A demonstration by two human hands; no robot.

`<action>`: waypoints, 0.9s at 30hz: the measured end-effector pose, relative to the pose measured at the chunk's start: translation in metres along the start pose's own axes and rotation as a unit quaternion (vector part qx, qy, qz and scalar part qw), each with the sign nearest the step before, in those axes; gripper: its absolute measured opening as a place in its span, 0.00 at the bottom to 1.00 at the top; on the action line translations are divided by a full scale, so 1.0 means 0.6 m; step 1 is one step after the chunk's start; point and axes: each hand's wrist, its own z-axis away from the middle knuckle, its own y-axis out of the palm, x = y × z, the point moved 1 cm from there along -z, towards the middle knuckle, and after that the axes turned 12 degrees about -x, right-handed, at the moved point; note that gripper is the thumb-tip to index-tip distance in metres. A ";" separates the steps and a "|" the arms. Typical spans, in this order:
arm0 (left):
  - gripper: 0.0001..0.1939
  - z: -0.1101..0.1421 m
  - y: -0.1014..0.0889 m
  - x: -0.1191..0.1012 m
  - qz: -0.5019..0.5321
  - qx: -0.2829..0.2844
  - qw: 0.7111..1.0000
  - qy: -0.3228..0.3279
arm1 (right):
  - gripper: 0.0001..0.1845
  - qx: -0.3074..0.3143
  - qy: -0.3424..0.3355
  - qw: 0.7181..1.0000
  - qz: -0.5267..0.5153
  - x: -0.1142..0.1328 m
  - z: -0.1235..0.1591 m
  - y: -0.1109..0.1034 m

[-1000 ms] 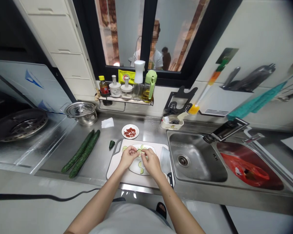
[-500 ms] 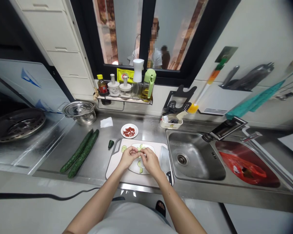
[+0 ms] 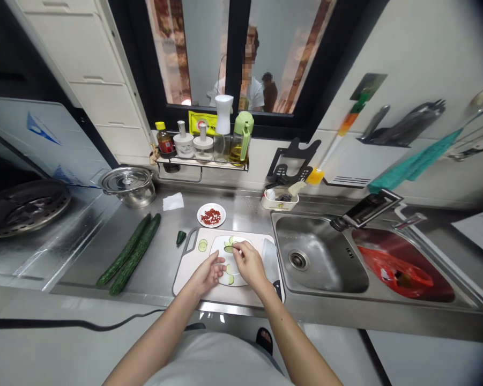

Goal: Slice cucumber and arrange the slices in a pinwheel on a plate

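Over a white plate [image 3: 214, 252] on the cutting board [image 3: 188, 276], my right hand [image 3: 247, 261] pinches a cucumber slice [image 3: 228, 249] between its fingertips. My left hand [image 3: 209, 274] is open, fingers loosely curled and apart, just above the plate's left side. More pale green cucumber slices [image 3: 230, 279] lie on the plate, partly hidden by my hands. A few cut slices [image 3: 202, 245] rest on the board's upper left. A cleaver [image 3: 269, 258] lies along the board's right side, partly covered by my right arm.
Two whole cucumbers [image 3: 134, 254] lie left of the board, with a cucumber end piece [image 3: 180, 238] nearer. Behind the board is a small plate of red berries [image 3: 211, 215]. A steel pot [image 3: 129, 185] stands back left; a double sink [image 3: 321, 257] lies right. A seasoning rack [image 3: 203, 161] hangs behind.
My hands have separated. The left has drawn back toward me and opened, while the right keeps a cucumber slice at the plate's upper part. The view has shifted slightly.
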 end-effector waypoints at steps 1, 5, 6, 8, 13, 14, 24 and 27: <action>0.19 0.001 0.003 -0.001 0.015 0.015 0.999 -0.028 | 0.12 -0.001 -0.001 1.000 -0.002 0.000 0.001 0.000; 0.19 0.015 0.021 -0.018 0.049 0.074 0.992 -0.092 | 0.13 0.002 -0.010 1.000 -0.013 0.001 0.005 0.000; 0.18 0.019 0.024 -0.023 0.054 0.080 0.990 -0.098 | 0.13 0.003 -0.014 1.000 -0.016 0.001 0.005 -0.001; 0.14 0.024 0.029 -0.031 0.061 0.080 0.990 -0.097 | 0.13 0.005 -0.022 1.000 -0.022 0.001 0.007 -0.001; 0.06 0.021 0.027 -0.033 0.073 0.073 0.993 -0.063 | 0.13 0.011 -0.034 0.999 -0.032 -0.001 0.009 -0.004; 0.05 0.018 0.026 -0.032 0.068 0.072 0.994 -0.048 | 0.13 0.012 -0.037 0.999 -0.032 0.000 0.009 -0.005; 0.17 0.019 0.021 -0.046 -0.005 0.008 0.985 0.173 | 0.11 0.034 -0.076 0.996 -0.040 0.014 0.007 -0.016; 0.20 0.034 0.024 -0.052 -0.037 0.001 0.972 0.234 | 0.12 0.035 -0.077 0.996 -0.038 0.016 0.005 -0.018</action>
